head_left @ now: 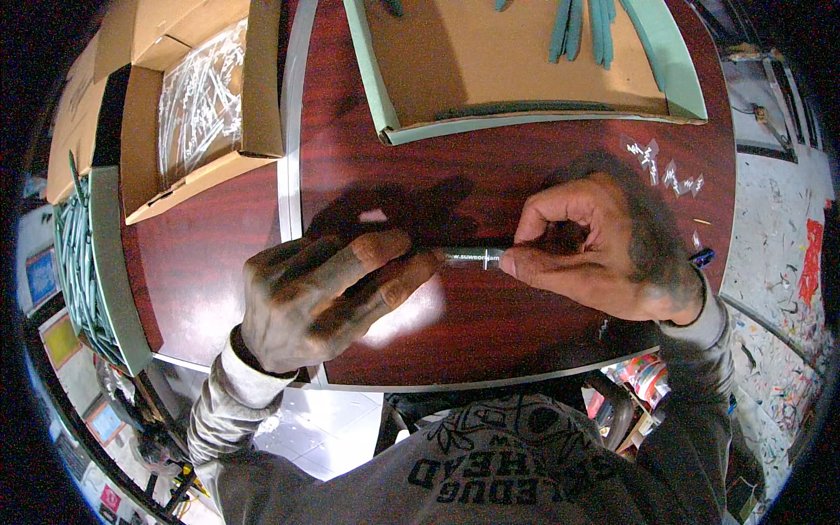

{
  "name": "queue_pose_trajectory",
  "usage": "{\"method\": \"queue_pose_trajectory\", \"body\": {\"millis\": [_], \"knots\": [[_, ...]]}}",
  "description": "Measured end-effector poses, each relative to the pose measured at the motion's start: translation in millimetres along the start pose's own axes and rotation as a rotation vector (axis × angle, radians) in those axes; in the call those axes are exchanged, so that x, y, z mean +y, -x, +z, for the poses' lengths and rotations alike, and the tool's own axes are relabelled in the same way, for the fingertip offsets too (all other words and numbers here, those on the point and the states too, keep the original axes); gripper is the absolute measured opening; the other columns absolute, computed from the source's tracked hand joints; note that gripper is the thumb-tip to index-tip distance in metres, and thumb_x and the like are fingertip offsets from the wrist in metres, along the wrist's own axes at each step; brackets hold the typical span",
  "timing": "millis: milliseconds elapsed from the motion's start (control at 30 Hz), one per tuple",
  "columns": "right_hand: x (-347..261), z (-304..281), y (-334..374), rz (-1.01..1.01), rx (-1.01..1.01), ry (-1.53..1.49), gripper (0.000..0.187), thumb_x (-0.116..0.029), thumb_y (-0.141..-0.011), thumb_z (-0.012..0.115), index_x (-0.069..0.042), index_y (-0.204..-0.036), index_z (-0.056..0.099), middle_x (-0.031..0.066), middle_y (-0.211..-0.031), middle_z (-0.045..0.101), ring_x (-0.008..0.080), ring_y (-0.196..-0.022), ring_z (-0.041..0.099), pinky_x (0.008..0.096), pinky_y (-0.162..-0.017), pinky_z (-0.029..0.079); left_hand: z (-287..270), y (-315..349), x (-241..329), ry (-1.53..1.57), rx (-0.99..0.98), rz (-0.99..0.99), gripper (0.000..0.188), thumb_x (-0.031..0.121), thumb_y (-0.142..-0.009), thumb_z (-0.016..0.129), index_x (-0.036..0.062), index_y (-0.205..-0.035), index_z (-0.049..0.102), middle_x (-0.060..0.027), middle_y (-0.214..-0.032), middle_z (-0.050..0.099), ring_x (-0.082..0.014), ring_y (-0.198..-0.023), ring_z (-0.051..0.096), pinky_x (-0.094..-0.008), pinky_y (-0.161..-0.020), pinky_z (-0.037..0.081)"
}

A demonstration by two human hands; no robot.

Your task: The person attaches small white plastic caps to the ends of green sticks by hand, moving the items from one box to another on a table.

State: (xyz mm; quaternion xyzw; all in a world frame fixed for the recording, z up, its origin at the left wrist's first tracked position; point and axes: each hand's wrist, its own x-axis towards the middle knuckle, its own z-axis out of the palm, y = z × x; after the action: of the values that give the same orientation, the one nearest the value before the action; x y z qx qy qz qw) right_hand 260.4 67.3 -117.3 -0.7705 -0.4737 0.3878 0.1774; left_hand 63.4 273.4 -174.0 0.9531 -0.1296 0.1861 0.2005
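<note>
Above the near half of the dark red tabletop (411, 341), both my hands hold a slim dark pen-like stick (472, 257) with white print, lying crosswise. My left hand (319, 297) is closed on its left end, which the fingers hide. With thumb and forefinger, my right hand (608, 249) pinches the right end, the other fingers curled. A thin pale line crosses the stick near the right thumb. Whether anything small sits between the right fingertips, I cannot make out.
A shallow green-edged box (542, 127) with several green sticks stands at the far side. At left, a brown carton (262, 114) holds thin white pieces, beside a box of green pen-like sticks (87, 271). Small clear and white pieces (647, 162) lie far right.
</note>
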Motion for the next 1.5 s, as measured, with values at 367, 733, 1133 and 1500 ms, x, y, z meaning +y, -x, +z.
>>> {"method": "queue_pose_trajectory", "body": {"millis": [367,733,1133,1500], "knots": [[-3,-1,-2,0.003,0.000,-0.006,0.021,-0.020,-0.084,0.078,-0.005,-0.074,0.067,0.0085,-0.062,0.060,0.0202,-0.056,0.059,0.0339,-0.055,0.043,-5,-5,1,0.024,-0.016,-0.012,0.039,0.019,-0.069,0.074,0.0185,-0.108,0.077,-0.0010,-0.103,0.069,-0.0183,-0.085,0.070,-0.0286,-0.059,0.059],[-1,5,-3,-0.083,0.081,-0.072,0.021,-0.020,-0.082,0.078,-0.005,-0.074,0.066,0.0104,-0.064,0.061,0.0246,-0.059,0.061,0.0363,-0.057,0.045,0,-1,-2,-0.014,0.011,0.014,0.040,0.019,-0.067,0.072,0.0188,-0.107,0.077,0.0002,-0.100,0.069,-0.0134,-0.073,0.068,-0.0261,-0.053,0.055],[-6,11,-3,-0.020,0.098,-0.142,0.020,-0.018,-0.081,0.077,-0.005,-0.073,0.064,0.0125,-0.064,0.061,0.0268,-0.057,0.061,0.0378,-0.056,0.046,5,2,2,-0.082,0.092,0.040,0.032,0.018,-0.072,0.075,0.0203,-0.104,0.077,0.0010,-0.099,0.070,-0.0181,-0.083,0.070,-0.0244,-0.053,0.053],[-7,15,-4,-0.036,0.114,-0.106,0.021,-0.017,-0.080,0.076,-0.004,-0.072,0.062,0.0135,-0.065,0.061,0.0303,-0.060,0.063,0.0391,-0.057,0.047,-1,-13,27,-0.109,0.052,-0.084,0.024,0.023,-0.073,0.085,0.0140,-0.093,0.075,0.0005,-0.095,0.069,-0.0191,-0.079,0.069,-0.0283,-0.058,0.055]]}}
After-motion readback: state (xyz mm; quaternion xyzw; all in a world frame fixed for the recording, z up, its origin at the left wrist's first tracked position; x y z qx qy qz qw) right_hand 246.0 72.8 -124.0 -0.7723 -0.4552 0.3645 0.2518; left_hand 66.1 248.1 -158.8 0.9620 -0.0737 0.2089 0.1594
